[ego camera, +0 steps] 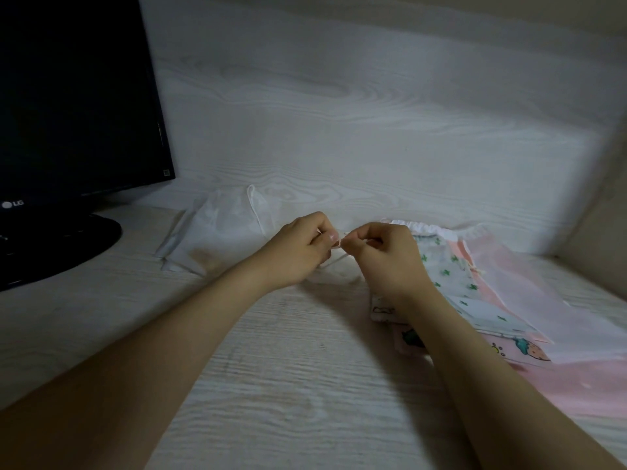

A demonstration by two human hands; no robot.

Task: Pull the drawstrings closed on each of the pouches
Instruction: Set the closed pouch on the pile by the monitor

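The person's left hand [298, 254] and right hand [385, 257] are meeting almost knuckle to knuckle just above the desk [271, 368], each with its fingers curled in. Both are pinching a thin white drawstring [344, 254] between thumb and forefinger. The cord is showing only in the small gap between the two hands. Directly beneath that gap a pale pouch [334, 274] is lying flat on the desk. Its edges are blurring into the wood, so its mouth cannot be made out.

Just beyond the left hand, on its outer side, a white pouch [220, 232] is lying against the wood-grain wall panel [373, 113], with a loop of cord showing at its top. Further out past the left hand a dark monitor [68, 113] is standing on its round base.

Under and beyond the right wrist a pile of pouches is spreading outward. A clover-print pouch [448, 271] is lying on top, nearest the right hand. A white ruffled rim [434, 229] is sitting gathered just behind the right knuckles, though which pouch it belongs to is unclear. A pink pouch [529, 286] is lying on the far side of the clover print from the hand. A strawberry-print pouch [524, 347] is peeking out from under the stack, beside the right forearm.
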